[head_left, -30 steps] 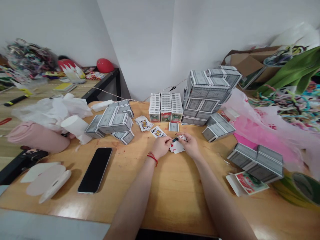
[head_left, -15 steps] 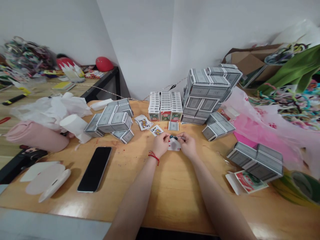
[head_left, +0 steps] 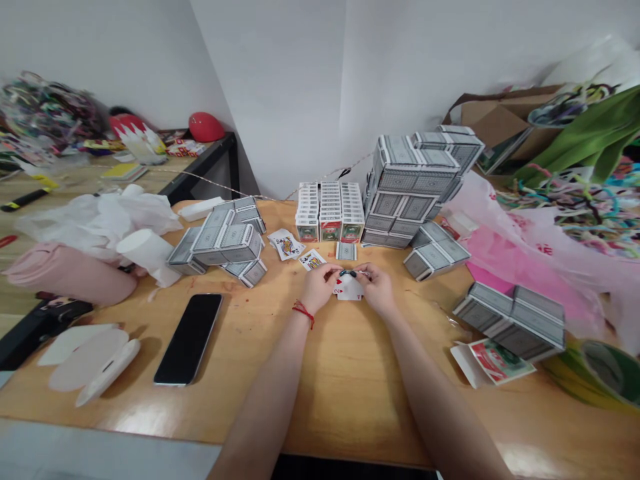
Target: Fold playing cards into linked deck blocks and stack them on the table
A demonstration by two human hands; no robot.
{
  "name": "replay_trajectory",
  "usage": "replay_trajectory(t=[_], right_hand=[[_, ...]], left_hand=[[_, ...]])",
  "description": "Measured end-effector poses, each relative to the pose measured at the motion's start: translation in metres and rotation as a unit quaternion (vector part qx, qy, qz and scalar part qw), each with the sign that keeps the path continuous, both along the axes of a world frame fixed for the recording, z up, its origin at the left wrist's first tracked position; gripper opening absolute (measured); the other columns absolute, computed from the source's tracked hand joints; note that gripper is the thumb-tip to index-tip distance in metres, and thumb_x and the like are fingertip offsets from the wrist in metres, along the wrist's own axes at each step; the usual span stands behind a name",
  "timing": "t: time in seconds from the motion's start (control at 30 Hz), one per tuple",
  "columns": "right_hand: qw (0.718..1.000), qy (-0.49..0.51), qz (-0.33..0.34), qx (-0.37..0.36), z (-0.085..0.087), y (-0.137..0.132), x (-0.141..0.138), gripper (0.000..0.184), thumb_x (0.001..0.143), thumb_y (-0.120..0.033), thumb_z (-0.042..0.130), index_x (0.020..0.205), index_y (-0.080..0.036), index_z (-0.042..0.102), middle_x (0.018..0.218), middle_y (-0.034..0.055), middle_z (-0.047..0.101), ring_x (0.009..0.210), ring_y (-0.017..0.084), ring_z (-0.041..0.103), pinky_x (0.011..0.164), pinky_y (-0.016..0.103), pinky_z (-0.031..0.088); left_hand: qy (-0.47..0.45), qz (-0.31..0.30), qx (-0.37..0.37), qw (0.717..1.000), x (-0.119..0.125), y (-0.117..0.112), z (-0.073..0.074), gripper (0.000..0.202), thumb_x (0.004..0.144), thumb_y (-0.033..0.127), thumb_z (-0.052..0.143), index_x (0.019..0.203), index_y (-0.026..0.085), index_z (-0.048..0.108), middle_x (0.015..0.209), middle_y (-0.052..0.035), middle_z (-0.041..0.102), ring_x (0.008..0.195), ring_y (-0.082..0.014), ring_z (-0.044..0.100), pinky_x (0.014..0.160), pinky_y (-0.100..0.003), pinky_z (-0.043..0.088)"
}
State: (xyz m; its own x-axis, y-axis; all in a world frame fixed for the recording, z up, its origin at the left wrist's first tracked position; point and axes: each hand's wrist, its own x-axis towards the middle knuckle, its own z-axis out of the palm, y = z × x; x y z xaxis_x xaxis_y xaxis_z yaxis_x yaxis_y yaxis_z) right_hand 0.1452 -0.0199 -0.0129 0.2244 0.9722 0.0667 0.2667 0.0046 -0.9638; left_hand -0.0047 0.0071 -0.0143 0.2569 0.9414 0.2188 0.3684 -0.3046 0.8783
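Note:
My left hand, with a red string bracelet at the wrist, pinches the left edge of some red-suited playing cards. My right hand grips the same cards from the right. A two of hearts faces up on top, partly over another card. Dark shiny tips, apparently thumbnails, meet at the cards' top edge. Just beyond the hands lie a face-down card and a face-up picture card. Further left, a loose pile of face-up cards is spread on the wooden table.
Boxed card decks stand in rows at the back, beside a tall stack of grey boxes. More grey boxes sit left. A phone lies front left. At right are an opened card box and tape roll.
The two of hearts now shows between my hands, where a mostly white card face was seen before. My left hand has shifted slightly left and the thumb tips have come together.

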Motion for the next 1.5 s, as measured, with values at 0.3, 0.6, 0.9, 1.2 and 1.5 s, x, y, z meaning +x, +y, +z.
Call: replay_trajectory(t=[0.3,0.6,0.9,1.2,1.5], right_hand=[[0.999,-0.033,-0.003,0.026,0.000,-0.003,-0.002,0.015,0.070,-0.030,0.051,0.071,-0.018,0.060,0.063,0.0016,0.060,0.053,0.013,0.050,0.049,0.023,0.036],[1.000,-0.023,0.009,0.006,-0.003,-0.002,0.000,0.016,0.071,-0.033,0.050,0.073,-0.018,0.057,0.063,0.0007,0.057,0.053,0.013,0.049,0.048,0.022,0.034],[0.999,0.011,0.039,0.015,0.001,-0.001,-0.002,0.022,0.070,-0.040,0.053,0.074,-0.018,0.053,0.060,-0.0005,0.054,0.049,0.011,0.046,0.045,0.021,0.034],[0.998,0.040,0.040,-0.007,-0.005,-0.001,-0.001,0.021,0.070,-0.039,0.051,0.076,-0.018,0.053,0.057,-0.0018,0.049,0.047,0.010,0.041,0.042,0.021,0.030],[1.000,0.012,0.001,0.003,-0.005,0.002,0.002,0.017,0.069,-0.034,0.050,0.071,-0.018,0.055,0.058,-0.0012,0.052,0.049,0.011,0.044,0.045,0.021,0.032]], left_hand=[[0.127,0.009,0.101,0.987,0.000,-0.004,0.008,0.022,0.080,0.013,0.039,0.084,0.017,0.060,0.084,-0.0060,0.060,0.080,-0.0160,0.053,0.073,-0.027,0.040],[0.053,-0.023,0.006,0.998,-0.007,0.002,0.002,0.015,0.076,0.018,0.046,0.076,0.016,0.061,0.073,-0.0033,0.061,0.068,-0.0124,0.053,0.063,-0.023,0.040],[-0.046,0.013,-0.056,0.997,0.003,-0.002,0.001,0.017,0.068,0.029,0.057,0.073,0.013,0.063,0.060,0.0000,0.057,0.052,-0.0075,0.046,0.049,-0.018,0.035],[-0.112,0.032,-0.125,0.985,0.006,-0.001,0.001,0.015,0.062,0.026,0.060,0.064,0.012,0.064,0.054,0.0014,0.056,0.048,-0.0067,0.046,0.045,-0.018,0.035],[-0.129,-0.019,-0.188,0.973,0.004,-0.005,0.009,0.019,0.064,0.022,0.056,0.074,0.012,0.068,0.061,-0.0018,0.063,0.050,-0.0079,0.050,0.047,-0.018,0.039]])
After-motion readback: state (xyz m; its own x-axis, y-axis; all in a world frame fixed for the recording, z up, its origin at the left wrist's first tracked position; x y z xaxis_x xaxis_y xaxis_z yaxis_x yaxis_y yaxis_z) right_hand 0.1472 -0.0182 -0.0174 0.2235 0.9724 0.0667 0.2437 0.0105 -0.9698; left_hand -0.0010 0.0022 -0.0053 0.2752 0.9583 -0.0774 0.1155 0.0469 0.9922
